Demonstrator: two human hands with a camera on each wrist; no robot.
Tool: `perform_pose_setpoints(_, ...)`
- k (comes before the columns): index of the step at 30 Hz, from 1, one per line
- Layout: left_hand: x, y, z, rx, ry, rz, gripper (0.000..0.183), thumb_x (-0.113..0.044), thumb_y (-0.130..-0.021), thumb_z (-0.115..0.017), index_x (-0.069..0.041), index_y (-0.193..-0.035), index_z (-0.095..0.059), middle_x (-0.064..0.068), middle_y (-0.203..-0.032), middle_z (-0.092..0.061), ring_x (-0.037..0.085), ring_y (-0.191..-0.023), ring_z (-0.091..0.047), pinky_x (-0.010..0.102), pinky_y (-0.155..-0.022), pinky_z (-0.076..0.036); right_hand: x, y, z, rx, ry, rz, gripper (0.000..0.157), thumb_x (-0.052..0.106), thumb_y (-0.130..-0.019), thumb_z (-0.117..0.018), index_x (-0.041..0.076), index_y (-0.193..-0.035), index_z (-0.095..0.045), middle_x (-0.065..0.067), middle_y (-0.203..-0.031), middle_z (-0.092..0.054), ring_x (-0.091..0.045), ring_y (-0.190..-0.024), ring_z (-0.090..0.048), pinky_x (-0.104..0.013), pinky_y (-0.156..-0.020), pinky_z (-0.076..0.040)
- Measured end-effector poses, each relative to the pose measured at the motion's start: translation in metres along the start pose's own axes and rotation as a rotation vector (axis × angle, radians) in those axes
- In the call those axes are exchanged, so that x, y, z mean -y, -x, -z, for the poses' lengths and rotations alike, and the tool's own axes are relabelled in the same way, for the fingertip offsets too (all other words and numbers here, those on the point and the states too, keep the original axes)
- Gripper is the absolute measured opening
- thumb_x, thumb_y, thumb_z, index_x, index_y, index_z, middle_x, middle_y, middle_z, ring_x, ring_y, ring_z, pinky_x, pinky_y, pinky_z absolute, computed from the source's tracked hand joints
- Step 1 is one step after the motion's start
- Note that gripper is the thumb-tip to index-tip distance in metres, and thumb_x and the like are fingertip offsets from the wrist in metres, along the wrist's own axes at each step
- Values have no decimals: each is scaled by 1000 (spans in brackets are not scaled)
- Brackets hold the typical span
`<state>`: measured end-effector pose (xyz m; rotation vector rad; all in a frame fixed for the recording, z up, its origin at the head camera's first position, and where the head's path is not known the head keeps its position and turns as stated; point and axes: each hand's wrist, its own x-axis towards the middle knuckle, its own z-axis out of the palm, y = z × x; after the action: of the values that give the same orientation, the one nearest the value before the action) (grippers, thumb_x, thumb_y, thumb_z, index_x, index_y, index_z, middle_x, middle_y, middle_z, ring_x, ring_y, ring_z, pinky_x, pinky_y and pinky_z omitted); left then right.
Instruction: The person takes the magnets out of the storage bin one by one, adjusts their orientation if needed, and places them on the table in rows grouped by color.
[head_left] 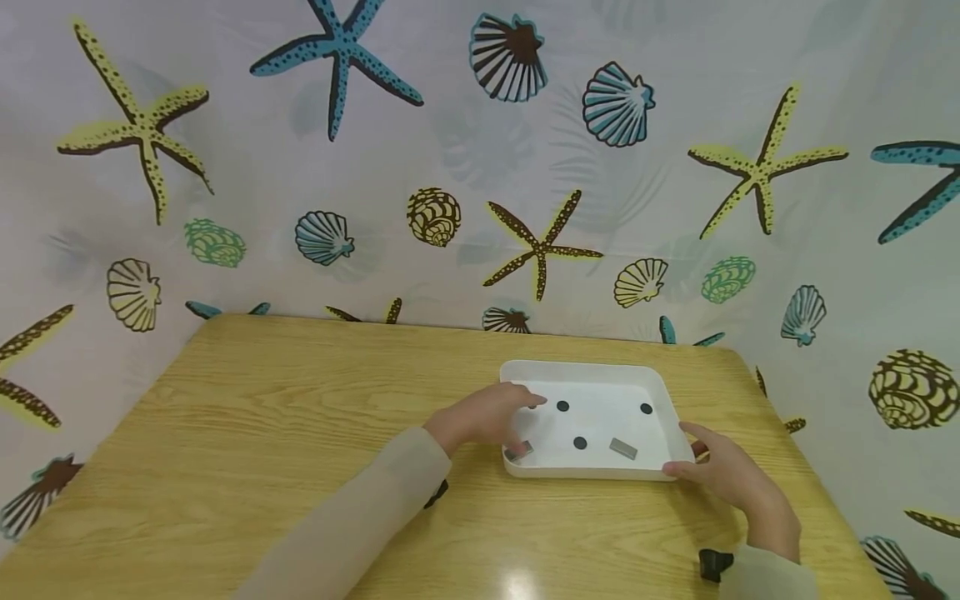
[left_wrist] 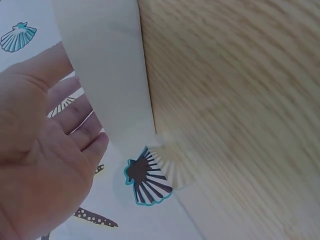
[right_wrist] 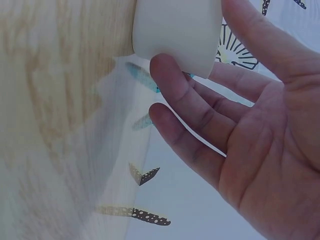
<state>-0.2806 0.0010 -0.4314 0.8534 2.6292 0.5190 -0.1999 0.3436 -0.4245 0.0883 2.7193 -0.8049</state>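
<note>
A shallow white tray stands on the wooden table, towards the right. Several small black discs lie in it, with a grey rectangular piece near the front and a second grey piece at the front left corner. My left hand reaches over the tray's left wall, fingers and thumb spread apart; its thumb tip overlaps the second grey piece and partly hides it. At the right front corner my right hand holds the tray, thumb at the front and fingers along the right side.
The wooden table extends to the left and in front of the tray. A pale cloth printed with starfish and shells hangs behind the table and along its sides. Dark wrist straps show at the sleeves.
</note>
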Motion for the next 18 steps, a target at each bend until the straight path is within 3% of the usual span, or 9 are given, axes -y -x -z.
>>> perform_pose_setpoints(6, -2, -11, -3, 18, -89, 34, 79, -23, -81, -90, -19, -151, -54, -2, -136, -67, 17, -127, -56, 34, -116, -45, 2, 2, 1, 1, -4, -6, 95, 48, -92, -75, -4, -158, -30, -29, -131, -60, -35, -111, -59, -55, -97, -50)
perform_pose_setpoints(11, -3, -20, -4, 7, -155, 60, 80, -28, -79, -91, -18, -150, -54, 0, -137, -65, 17, -122, -57, 34, -113, -47, 2, 2, 2, 5, -11, -15, 95, 48, -92, -75, -3, -159, -30, -29, -132, -58, -35, -112, -59, -56, -97, -50)
perform_pose_setpoints(18, -8, -22, -5, -47, -185, 73, 77, -34, -81, -89, -14, -148, -56, 5, -142, -62, 22, -128, -57, 37, -115, -45, 1, 1, 0, 5, -10, -13, 94, 47, -92, -75, -3, -159, -30, -29, -131, -59, -35, -111, -59, -54, -96, -51)
